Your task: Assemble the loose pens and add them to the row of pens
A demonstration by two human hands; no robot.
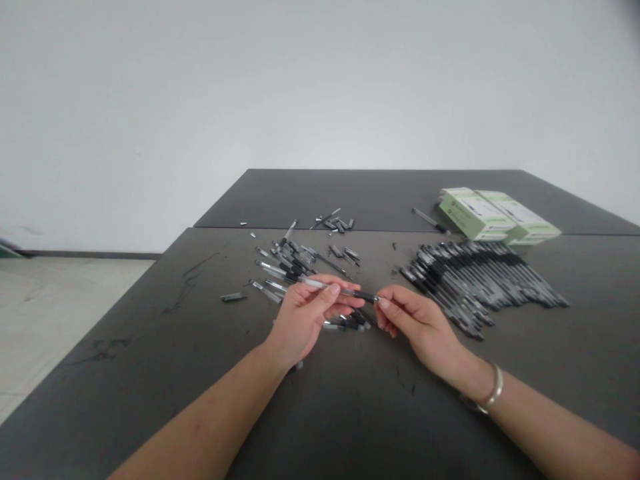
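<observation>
A clear-barrelled pen with a black grip (361,294) spans both hands above the dark table, its tip end towards the right. My left hand (307,313) is closed around the barrel, thumb on top. At the tip end, my right hand (413,320) pinches with thumb and forefinger; the fingers partly hide the small silvery tip. Beneath and behind my left hand lies a loose heap of pens and pen parts (287,257), some of it covered by the hand. To the right of my right hand, many capped pens (480,277) lie side by side in a slanting row.
Two green and white boxes (477,217) stand at the back right, a single pen (431,221) beside them. Small caps and tips (340,225) are scattered near the seam of the table (150,333). One grey cap (233,297) lies apart at the left.
</observation>
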